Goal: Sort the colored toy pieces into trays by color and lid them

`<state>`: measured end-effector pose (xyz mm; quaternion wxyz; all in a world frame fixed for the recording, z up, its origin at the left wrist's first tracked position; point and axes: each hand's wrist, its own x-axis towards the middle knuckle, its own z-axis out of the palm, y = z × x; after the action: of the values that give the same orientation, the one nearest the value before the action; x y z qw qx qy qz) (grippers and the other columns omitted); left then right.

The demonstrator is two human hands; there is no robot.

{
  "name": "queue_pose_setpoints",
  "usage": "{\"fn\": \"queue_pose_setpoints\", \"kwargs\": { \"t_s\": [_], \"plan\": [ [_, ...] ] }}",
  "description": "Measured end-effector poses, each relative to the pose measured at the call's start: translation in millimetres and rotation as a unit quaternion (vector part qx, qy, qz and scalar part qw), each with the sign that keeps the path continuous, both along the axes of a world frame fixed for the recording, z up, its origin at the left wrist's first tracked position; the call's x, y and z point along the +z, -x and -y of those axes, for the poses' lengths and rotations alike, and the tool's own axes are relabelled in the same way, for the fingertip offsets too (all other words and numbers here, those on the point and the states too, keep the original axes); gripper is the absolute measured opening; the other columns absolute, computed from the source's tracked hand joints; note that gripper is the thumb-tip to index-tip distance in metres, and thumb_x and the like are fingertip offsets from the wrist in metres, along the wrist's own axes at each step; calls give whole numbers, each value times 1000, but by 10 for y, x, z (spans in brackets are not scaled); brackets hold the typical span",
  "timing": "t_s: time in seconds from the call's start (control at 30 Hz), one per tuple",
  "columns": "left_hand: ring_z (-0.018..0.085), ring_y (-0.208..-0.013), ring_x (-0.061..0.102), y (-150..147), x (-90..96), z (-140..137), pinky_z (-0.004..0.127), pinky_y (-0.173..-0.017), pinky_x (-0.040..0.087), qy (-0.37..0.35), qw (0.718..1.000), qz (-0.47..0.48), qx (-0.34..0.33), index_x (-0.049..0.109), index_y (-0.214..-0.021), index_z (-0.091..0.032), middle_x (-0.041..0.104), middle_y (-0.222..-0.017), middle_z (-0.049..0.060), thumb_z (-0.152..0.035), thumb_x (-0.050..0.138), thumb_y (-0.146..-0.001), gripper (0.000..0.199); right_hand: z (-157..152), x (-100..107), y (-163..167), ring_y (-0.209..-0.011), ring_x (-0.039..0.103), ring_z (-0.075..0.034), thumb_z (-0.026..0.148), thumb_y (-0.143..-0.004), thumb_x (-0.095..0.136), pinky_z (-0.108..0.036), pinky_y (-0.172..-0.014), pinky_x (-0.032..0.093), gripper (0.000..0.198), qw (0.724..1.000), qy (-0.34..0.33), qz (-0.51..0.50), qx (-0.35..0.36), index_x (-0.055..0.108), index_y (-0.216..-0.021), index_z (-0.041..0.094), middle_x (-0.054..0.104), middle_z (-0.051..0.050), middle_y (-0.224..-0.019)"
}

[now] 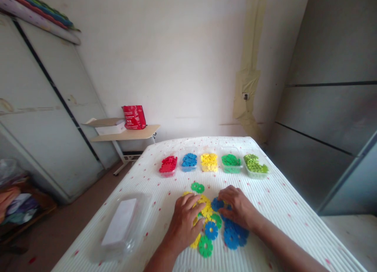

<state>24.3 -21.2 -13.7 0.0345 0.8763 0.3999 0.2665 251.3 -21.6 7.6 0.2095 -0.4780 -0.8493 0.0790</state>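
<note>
My left hand lies left of the single blue disc, fingers part-curled over yellow discs. My right hand arches beyond that disc and to its right, thumb and fingers apart at the blue pile (whether either hand pinches a piece, I can't tell). The pile, right of the disc, is nearer my right hand; round pieces give no long axis.

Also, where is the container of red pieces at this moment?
In the head view, the container of red pieces stands on the white tablecloth at the left end of the row of five, beside the container of blue pieces.
</note>
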Motion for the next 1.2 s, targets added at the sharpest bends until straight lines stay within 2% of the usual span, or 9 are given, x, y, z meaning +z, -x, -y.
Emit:
{"fn": "queue_pose_setpoints", "kwargs": {
  "t_s": [0.07,0.27,0.43,0.63,0.83,1.03,1.2],
  "plan": [
    [24,-112,45,-28,41,28,44,-96,34,12,1000,-1,-18,61,-106,-29,58,-116,3,-31,56,-74,32,18,-44,80,-89,49,-20,38,-78,55,-32,-76,34,24,999,1,40,-7,60,-95,21,61,-5,-90],
    [25,-112,45,-33,10,-6,46,-94,35,40,999,-12,0,60,-108,-33,57,-119,2,-32,57,-75,34,-2,-141,157,-86,49,-19,36,-84,49,-31,-74,31,21,996,-9,81,-34,60,-92,20,60,-4,-86],
    [24,-114,44,-2,-45,-27,47,-96,32,30,999,-13,12,56,-113,-36,56,-120,1,-31,58,-74,39,-15,-154,137,-86,49,-18,34,-83,50,-31,-74,30,19,997,-14,70,-26,60,-92,20,60,-4,-85],
    [25,-115,43,4,-85,-35,50,-97,29,30,999,-12,40,57,-111,-33,54,-122,2,-30,60,-72,39,-34,-177,113,-87,49,-19,36,-76,58,-31,-74,30,24,999,-10,50,-21,60,-95,21,60,-4,-89],
    [24,-115,43,8,-87,-41,49,-98,29,45,998,-8,34,58,-110,-32,55,-122,3,-26,59,-72,38,-40,-163,121,-85,51,-18,36,-82,50,-30,-74,31,21,999,-6,36,-34,62,-90,21,62,-3,-84],
    [24,-114,44,7,-82,-34,49,-98,29,46,999,6,22,57,-111,-36,55,-121,2,-24,60,-71,42,-39,-158,110,-86,51,-18,36,-77,56,-30,-75,32,20,999,13,20,-41,62,-91,23,62,-2,-88],
    [24,-111,47,-12,-72,-21,49,-96,31,29,999,25,14,61,-107,-33,57,-116,3,-23,59,-71,37,-39,-173,130,-87,50,-18,32,-77,55,-30,-75,31,18,998,22,20,-52,61,-91,22,61,-2,-88]
  ]
}}
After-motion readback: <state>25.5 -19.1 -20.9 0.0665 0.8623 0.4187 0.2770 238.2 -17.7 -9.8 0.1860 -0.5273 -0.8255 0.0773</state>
